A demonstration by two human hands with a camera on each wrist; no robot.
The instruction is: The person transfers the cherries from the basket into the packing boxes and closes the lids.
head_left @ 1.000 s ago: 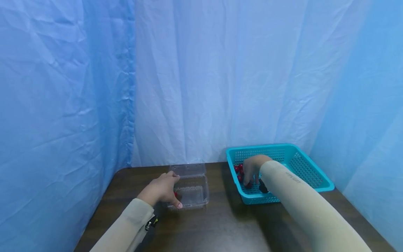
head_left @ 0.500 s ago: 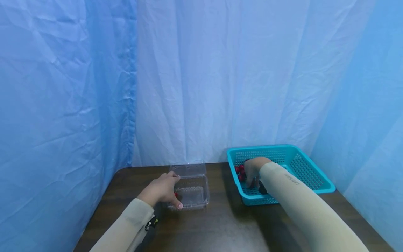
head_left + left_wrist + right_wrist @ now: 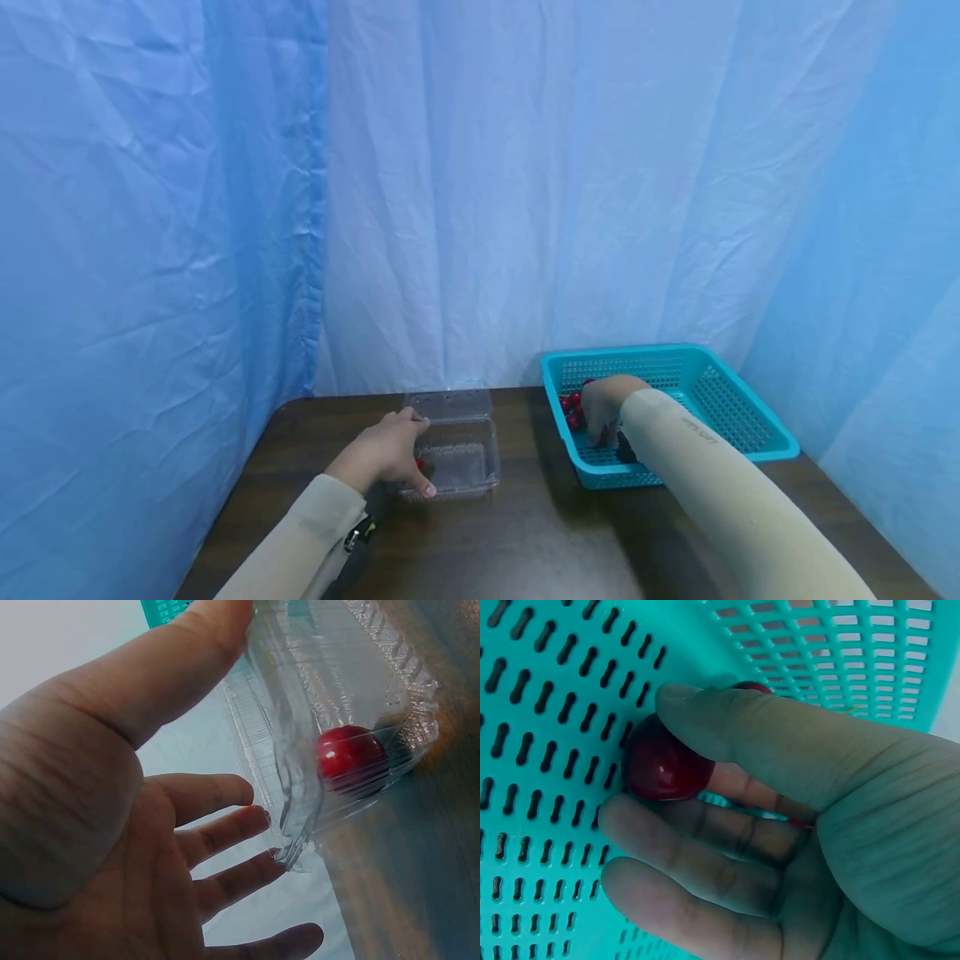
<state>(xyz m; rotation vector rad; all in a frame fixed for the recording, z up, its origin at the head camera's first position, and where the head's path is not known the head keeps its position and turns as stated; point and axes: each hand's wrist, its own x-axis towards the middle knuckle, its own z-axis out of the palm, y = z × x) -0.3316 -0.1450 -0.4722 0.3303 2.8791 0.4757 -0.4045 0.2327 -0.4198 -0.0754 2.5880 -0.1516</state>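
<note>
In the right wrist view, my right hand [image 3: 727,802] pinches a dark red cherry [image 3: 666,766] between thumb and fingers, close to the perforated wall of the turquoise basket [image 3: 532,750]. The head view has that right hand [image 3: 609,404] down inside the basket, beside several red cherries [image 3: 574,402]. My left hand [image 3: 386,450] spans the left side of a clear plastic clamshell box [image 3: 491,467], its lid tipped back. Spread fingers and thumb touch the box's rim in the left wrist view. One red cherry [image 3: 352,757] lies inside the box, partly hidden by the left hand in the head view.
The box and basket stand apart on a dark wooden table [image 3: 517,533], the basket to the right. Pale blue curtains [image 3: 480,208] close off the back and both sides. The right forearm crosses the basket's near rim.
My right hand has shifted slightly within the basket over the last second, its fingers drawn closer together. The left hand stays at the box.
</note>
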